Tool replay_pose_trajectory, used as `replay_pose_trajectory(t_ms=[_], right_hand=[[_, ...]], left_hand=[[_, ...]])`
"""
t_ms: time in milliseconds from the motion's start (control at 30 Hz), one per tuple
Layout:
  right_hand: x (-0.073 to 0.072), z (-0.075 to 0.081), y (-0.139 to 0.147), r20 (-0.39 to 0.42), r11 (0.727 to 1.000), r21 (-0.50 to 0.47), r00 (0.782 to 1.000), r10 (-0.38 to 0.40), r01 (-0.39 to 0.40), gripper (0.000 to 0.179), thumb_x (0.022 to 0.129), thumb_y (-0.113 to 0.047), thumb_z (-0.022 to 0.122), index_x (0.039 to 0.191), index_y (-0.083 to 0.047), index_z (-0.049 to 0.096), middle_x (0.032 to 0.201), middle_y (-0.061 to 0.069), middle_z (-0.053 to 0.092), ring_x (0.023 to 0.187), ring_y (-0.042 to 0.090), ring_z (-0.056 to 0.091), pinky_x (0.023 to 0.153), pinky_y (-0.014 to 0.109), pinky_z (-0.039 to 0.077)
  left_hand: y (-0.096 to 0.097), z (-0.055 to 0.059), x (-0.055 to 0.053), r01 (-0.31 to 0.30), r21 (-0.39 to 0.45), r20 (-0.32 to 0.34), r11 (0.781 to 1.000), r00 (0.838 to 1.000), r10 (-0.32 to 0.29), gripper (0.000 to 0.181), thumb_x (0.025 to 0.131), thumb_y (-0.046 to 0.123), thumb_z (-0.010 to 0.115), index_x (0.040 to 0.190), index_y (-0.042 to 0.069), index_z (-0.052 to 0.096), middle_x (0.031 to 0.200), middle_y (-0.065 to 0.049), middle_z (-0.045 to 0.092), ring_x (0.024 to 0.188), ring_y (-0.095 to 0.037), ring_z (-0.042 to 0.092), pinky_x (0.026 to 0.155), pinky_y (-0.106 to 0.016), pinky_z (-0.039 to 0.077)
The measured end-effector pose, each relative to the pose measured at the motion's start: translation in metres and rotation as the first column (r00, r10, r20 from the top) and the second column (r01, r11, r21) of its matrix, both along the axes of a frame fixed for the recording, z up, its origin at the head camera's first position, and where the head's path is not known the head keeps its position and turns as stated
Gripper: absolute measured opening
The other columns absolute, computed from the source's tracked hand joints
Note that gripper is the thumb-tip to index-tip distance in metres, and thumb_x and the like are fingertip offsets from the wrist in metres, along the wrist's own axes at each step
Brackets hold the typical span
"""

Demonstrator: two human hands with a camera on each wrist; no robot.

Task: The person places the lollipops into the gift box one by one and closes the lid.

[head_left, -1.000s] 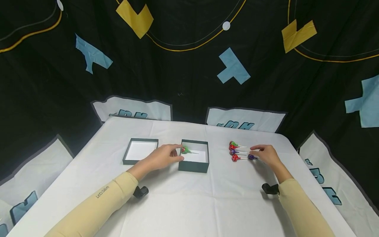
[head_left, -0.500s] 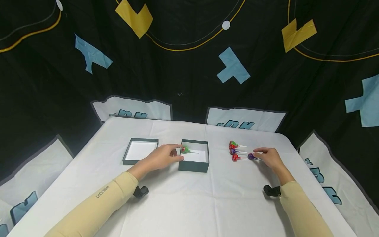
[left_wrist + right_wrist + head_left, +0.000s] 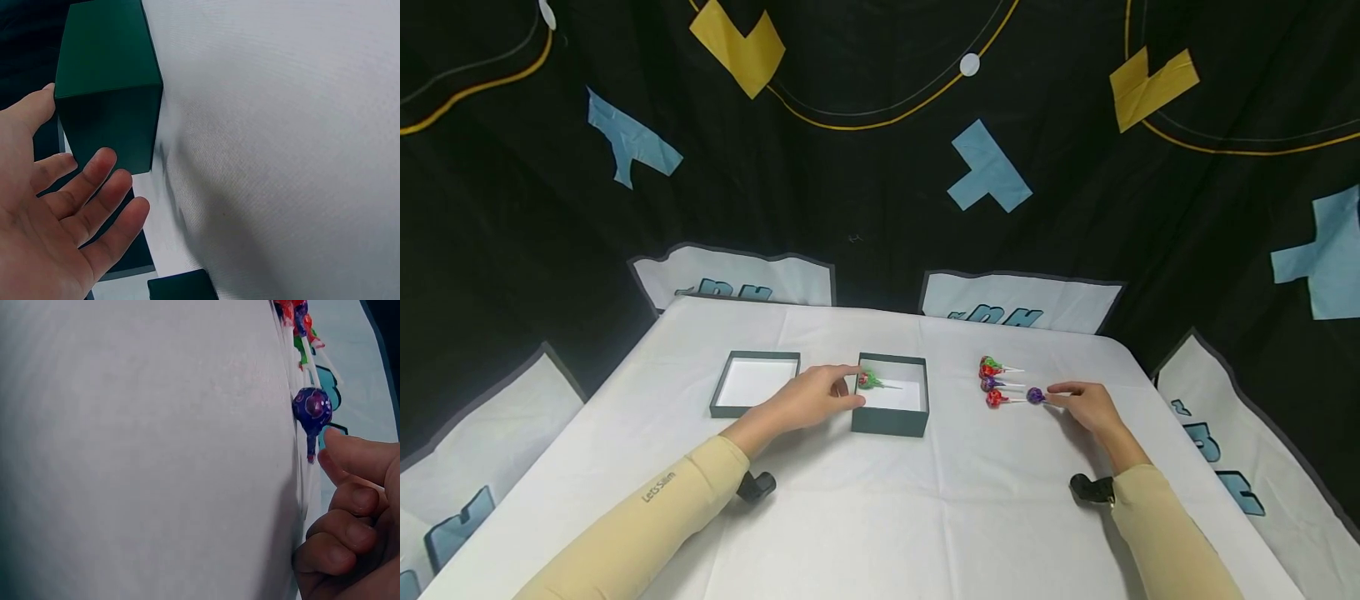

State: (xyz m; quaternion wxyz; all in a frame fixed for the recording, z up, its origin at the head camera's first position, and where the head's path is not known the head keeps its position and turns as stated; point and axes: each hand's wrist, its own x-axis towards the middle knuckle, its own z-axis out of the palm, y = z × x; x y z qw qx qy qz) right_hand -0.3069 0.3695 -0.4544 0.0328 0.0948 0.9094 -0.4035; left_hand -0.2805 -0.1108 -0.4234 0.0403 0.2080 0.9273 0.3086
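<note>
In the head view my left hand (image 3: 817, 395) spans the left side of a dark green box (image 3: 889, 423), fingers spread. The left wrist view shows its thumb at one edge of that box (image 3: 112, 69). A green-and-red lollipop (image 3: 868, 380) lies inside on the white bottom. My right hand (image 3: 1088, 410) is beside a purple-wrapped lollipop (image 3: 1035, 396); thumb and index fingertips stand slightly apart right at its stick. From the right wrist, this lollipop (image 3: 312, 409) has its ball facing away from the hand (image 3: 353, 506), whose other fingers are curled.
Several lollipops lie left of the right hand: a green-and-red pair (image 3: 990, 367), a purple one (image 3: 988, 384) and a red one (image 3: 994, 399). A shallow green-edged lid (image 3: 756, 379) lies left of the box. White cloth (image 3: 887, 517) covers the table; a black curtain (image 3: 865, 192) hangs behind.
My right hand has drawn back a little to the right, from over the purple lollipop's ball to its stick. The left hand and the box have stayed in place.
</note>
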Motion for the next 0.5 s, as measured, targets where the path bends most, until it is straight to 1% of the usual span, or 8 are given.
replay_pose_trajectory(t_ms=[100, 233, 333, 500], right_hand=[[0.000, -0.001, 0.002, 0.013, 1.000, -0.001, 1.000, -0.007, 0.007, 0.043, 0.096, -0.030, 0.066, 0.129, -0.001, 0.067, 0.150, 0.028, 0.044, 0.129, 0.038, 0.043, 0.093, 0.042, 0.042], [0.000, -0.002, 0.005, 0.025, 1.000, 0.003, 1.000, -0.018, 0.018, 0.043, 0.095, -0.030, 0.066, 0.128, -0.003, 0.067, 0.148, 0.027, 0.046, 0.120, 0.035, 0.046, 0.082, 0.034, 0.042], [0.000, -0.003, 0.009, 0.034, 1.000, 0.002, 0.999, -0.029, 0.029, 0.043, 0.095, -0.031, 0.066, 0.128, -0.003, 0.068, 0.146, 0.027, 0.048, 0.116, 0.033, 0.047, 0.078, 0.032, 0.042], [0.001, -0.004, 0.012, 0.058, 0.999, -0.014, 0.997, -0.052, 0.052, 0.042, 0.096, -0.032, 0.066, 0.127, -0.004, 0.068, 0.145, 0.026, 0.049, 0.113, 0.032, 0.048, 0.075, 0.032, 0.042]], left_hand=[[0.000, 0.000, 0.000, 0.002, 0.001, 0.000, 1.000, 1.000, -0.002, 0.064, 0.092, 0.041, 0.073, 0.148, 0.015, 0.053, 0.087, 0.007, 0.064, 0.076, -0.013, 0.057, 0.069, -0.031, 0.047], [0.000, 0.000, 0.000, 0.007, 0.004, -0.001, 1.000, 1.000, -0.007, 0.064, 0.092, 0.041, 0.073, 0.148, 0.014, 0.053, 0.087, 0.007, 0.065, 0.077, -0.012, 0.057, 0.070, -0.031, 0.048], [0.000, -0.001, 0.000, 0.008, 0.003, -0.002, 1.000, 1.000, -0.008, 0.064, 0.092, 0.041, 0.073, 0.147, 0.015, 0.053, 0.087, 0.007, 0.064, 0.077, -0.012, 0.057, 0.070, -0.031, 0.047], [0.000, -0.001, -0.001, 0.011, -0.002, -0.005, 1.000, 1.000, -0.011, 0.064, 0.092, 0.041, 0.073, 0.147, 0.016, 0.053, 0.088, 0.007, 0.064, 0.078, -0.012, 0.057, 0.070, -0.031, 0.048]])
